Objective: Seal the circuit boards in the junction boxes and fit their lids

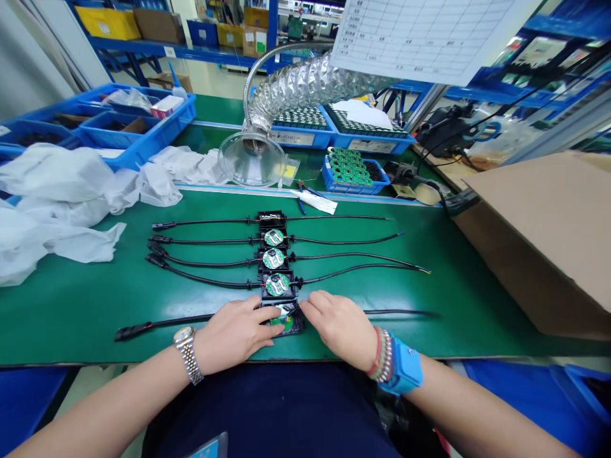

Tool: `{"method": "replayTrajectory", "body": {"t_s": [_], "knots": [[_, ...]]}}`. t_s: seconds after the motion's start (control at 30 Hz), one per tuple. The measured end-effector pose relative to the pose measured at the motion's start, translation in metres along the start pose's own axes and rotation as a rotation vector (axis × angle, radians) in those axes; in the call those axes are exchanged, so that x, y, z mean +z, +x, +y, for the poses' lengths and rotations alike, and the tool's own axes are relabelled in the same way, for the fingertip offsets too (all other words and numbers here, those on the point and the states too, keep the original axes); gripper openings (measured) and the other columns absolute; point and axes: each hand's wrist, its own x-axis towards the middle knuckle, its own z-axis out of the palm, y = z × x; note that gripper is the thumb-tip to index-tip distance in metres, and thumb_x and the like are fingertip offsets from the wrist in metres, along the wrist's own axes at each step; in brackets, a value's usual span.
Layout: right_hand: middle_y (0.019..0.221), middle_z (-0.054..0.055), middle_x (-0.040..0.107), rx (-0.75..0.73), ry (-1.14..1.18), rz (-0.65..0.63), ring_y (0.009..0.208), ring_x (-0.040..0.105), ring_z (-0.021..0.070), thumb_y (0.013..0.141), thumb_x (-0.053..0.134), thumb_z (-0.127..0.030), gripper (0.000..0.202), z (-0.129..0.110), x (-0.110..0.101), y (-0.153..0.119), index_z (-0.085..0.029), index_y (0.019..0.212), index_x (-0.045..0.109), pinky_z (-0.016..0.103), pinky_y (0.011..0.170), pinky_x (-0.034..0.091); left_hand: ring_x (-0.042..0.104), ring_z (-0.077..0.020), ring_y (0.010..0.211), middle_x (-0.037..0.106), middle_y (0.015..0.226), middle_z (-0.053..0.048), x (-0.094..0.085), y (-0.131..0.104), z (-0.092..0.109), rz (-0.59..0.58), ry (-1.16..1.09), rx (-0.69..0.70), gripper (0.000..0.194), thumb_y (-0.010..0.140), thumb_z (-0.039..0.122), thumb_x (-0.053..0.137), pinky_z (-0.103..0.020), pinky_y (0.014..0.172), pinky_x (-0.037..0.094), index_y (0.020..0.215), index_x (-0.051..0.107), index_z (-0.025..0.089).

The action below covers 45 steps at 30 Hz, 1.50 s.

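Observation:
At the near edge of the mat, my left hand (241, 332) lies over the left side of a black plastic housing (300, 326), its fingers spread and pressing on a green round circuit board (285, 322) inside. My right hand (337, 323) is closed in a pinch at the housing's right end, where a black cable (398, 312) runs out. The pinched spot is mostly covered by my fingers. Another cable with a black connector (132, 331) leads off to the left. Beyond lie several similar housings in a column, the nearest with its round board (277, 284) showing.
A silver duct hood (252, 159) hangs over the bench. Behind stand a blue basket of boards (351, 186) and a divided blue tray (157, 137). Pliers (301, 205) lie beside a white tube (315, 201). White cloths (62, 184) are left, a cardboard box (539, 235) right.

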Motion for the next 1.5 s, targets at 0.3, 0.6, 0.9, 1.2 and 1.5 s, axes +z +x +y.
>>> {"method": "replayTrajectory", "body": {"t_s": [0.3,0.6,0.9,1.2,1.5], "knots": [[0.078,0.005,0.058,-0.062,0.081,-0.19,0.066,0.05,0.0158,0.081,0.045,-0.007,0.014,0.007,0.014,-0.002,-0.014,0.084,0.057,0.028,0.053,0.032,0.05,-0.0176,0.082,0.057,0.112,-0.003,0.005,0.0,-0.003,0.02,-0.017,0.029,0.023,0.088,0.032,0.045,-0.029,0.069,0.044,0.107,0.058,0.028],[0.08,0.005,0.058,-0.11,0.069,-0.064,0.069,0.047,0.0167,0.088,0.042,-0.014,0.016,0.012,0.025,-0.003,-0.015,0.087,0.058,0.029,0.056,0.035,0.049,-0.0182,0.082,0.057,0.111,-0.003,0.007,-0.003,0.003,0.0,0.013,0.022,0.024,0.088,0.034,0.045,-0.03,0.068,0.044,0.108,0.057,0.027],[0.105,0.011,0.053,-0.092,0.158,0.152,0.087,0.045,0.0202,0.09,0.046,-0.03,0.033,-0.006,0.031,-0.016,-0.02,0.121,0.051,0.033,0.071,0.036,0.048,-0.0182,0.081,0.055,0.11,-0.003,0.007,-0.002,0.006,-0.015,0.013,0.012,0.019,0.087,0.033,0.048,-0.031,0.069,0.044,0.1,0.059,0.024],[0.098,0.011,0.053,-0.098,0.213,0.149,0.083,0.043,0.0197,0.091,0.043,-0.032,0.032,-0.011,0.039,-0.003,-0.014,0.116,0.052,0.033,0.069,0.036,0.049,-0.0182,0.084,0.046,0.118,-0.007,0.01,-0.005,0.006,-0.012,-0.029,-0.034,0.019,0.086,0.031,0.049,-0.032,0.072,0.046,0.1,0.059,0.024],[0.101,0.01,0.058,-0.077,0.203,0.176,0.083,0.043,0.0199,0.091,0.044,-0.03,0.03,-0.019,0.038,-0.003,-0.014,0.114,0.054,0.033,0.067,0.037,0.055,-0.0209,0.095,0.045,0.126,-0.009,-0.004,-0.011,0.005,0.021,-0.059,-0.028,0.026,0.082,0.028,0.053,-0.035,0.08,0.048,0.108,0.057,0.026]]}}
